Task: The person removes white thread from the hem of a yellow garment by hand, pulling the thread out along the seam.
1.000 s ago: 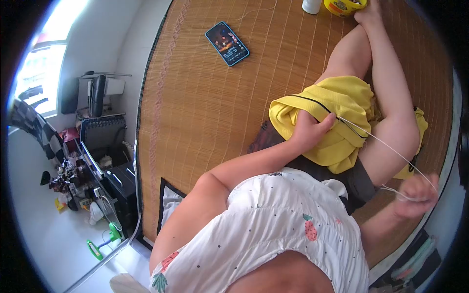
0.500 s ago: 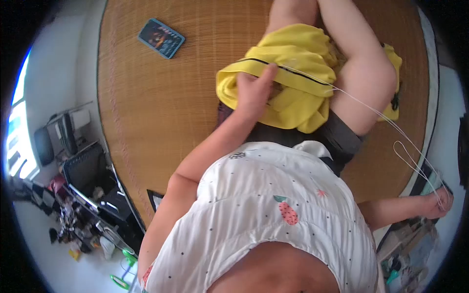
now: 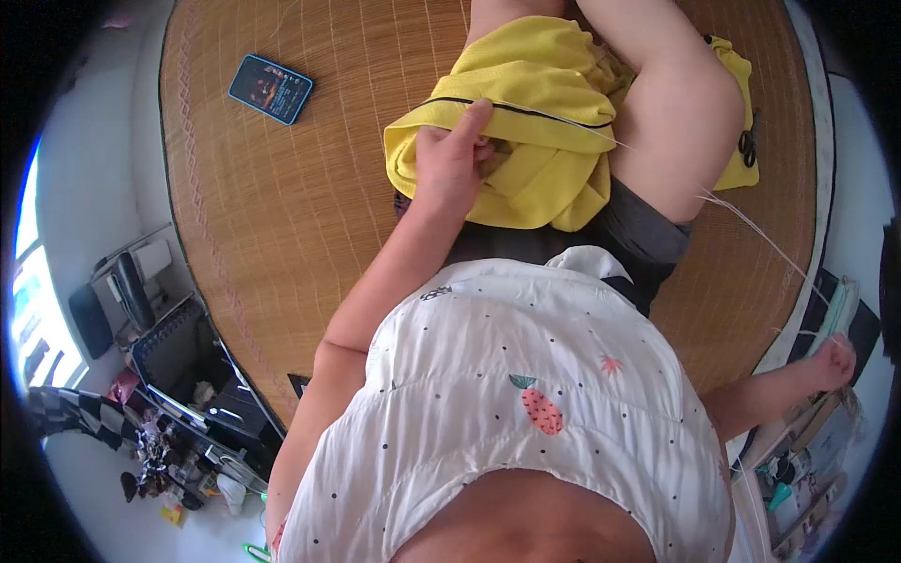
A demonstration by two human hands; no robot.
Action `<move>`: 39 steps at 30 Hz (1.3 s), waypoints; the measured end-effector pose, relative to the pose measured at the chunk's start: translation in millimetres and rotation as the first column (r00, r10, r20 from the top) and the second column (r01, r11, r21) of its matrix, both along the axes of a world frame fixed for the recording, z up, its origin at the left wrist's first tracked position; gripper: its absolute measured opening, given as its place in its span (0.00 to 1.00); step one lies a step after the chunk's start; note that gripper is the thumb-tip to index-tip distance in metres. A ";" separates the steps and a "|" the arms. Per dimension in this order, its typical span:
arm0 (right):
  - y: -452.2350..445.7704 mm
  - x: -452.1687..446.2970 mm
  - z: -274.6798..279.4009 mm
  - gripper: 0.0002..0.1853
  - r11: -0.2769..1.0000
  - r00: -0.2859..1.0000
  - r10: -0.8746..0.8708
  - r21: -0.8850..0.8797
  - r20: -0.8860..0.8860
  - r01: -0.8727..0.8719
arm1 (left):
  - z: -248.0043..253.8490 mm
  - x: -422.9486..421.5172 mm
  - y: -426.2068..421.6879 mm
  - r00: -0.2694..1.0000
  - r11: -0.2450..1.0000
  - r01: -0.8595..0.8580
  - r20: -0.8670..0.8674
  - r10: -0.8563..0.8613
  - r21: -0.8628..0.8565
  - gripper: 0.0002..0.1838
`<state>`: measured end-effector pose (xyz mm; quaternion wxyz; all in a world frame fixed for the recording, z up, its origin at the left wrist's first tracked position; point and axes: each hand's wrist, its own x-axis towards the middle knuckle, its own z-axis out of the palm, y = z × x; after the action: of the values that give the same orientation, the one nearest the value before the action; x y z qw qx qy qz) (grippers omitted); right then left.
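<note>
Yellow fabric (image 3: 554, 84) with a thin black line along its folded band lies over my lap. My left hand (image 3: 455, 155) grips that band, thumb on top and fingers tucked inside the fold. A white thread (image 3: 760, 235) runs from the fabric across my bent knee toward the far right. There my right hand (image 3: 833, 363) is closed in a pinch on the thread, with my arm stretched out to the side.
A phone (image 3: 270, 89) with a lit screen lies on the woven mat (image 3: 310, 206). Black scissors (image 3: 748, 145) rest on another yellow cloth (image 3: 737, 80) beyond my knee. Cluttered items stand beyond the mat's left and lower right edges.
My right hand has moved outward to the right, drawing the thread out from the fabric. My left hand keeps its grip on the band. The view has shifted, and the phone appears farther left.
</note>
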<state>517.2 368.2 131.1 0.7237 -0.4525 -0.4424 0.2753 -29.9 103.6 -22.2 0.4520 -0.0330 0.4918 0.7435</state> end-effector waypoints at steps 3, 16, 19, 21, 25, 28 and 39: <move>-12.7 -69.4 -22.5 0.12 0.942 0.709 -0.200 -0.067 0.676 0.330 | 9.1 -3.3 -4.9 0.997 0.998 0.029 0.065 -0.032 0.053 0.05; -140.3 -399.3 -76.7 0.09 0.374 0.096 0.861 -0.495 0.499 -0.784 | 30.3 3.6 -18.0 0.971 0.987 0.100 0.203 -0.125 0.125 0.06; -147.2 -419.9 -78.3 0.07 0.317 0.016 0.824 -0.438 0.567 -0.841 | 37.1 7.7 -17.4 0.992 0.999 0.049 0.112 -0.050 0.017 0.07; -148.9 -425.3 -75.0 0.07 0.297 -0.078 0.808 -0.518 0.584 -0.802 | 35.3 7.1 -18.7 0.999 1.000 0.029 0.042 -0.029 -0.008 0.07; -153.0 -434.9 -84.6 0.06 0.289 -0.014 0.834 -0.458 0.551 -0.841 | 29.9 3.1 -23.0 0.998 0.998 0.068 -0.015 -0.069 -0.016 0.12; -153.6 -439.4 -84.5 0.05 0.309 0.025 0.835 -0.432 0.549 -0.847 | 31.0 2.4 -22.0 0.998 0.998 0.058 -0.008 -0.058 -0.002 0.11; -151.0 -438.6 -84.6 0.08 0.295 -0.064 0.823 -0.521 0.564 -0.801 | 28.8 -1.1 -25.0 0.999 0.997 0.053 0.005 -0.053 0.049 0.11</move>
<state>78.6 217.2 46.5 0.1381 -0.1731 -0.8743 0.4318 -31.0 78.5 6.6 0.4738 -0.0114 0.4727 0.7429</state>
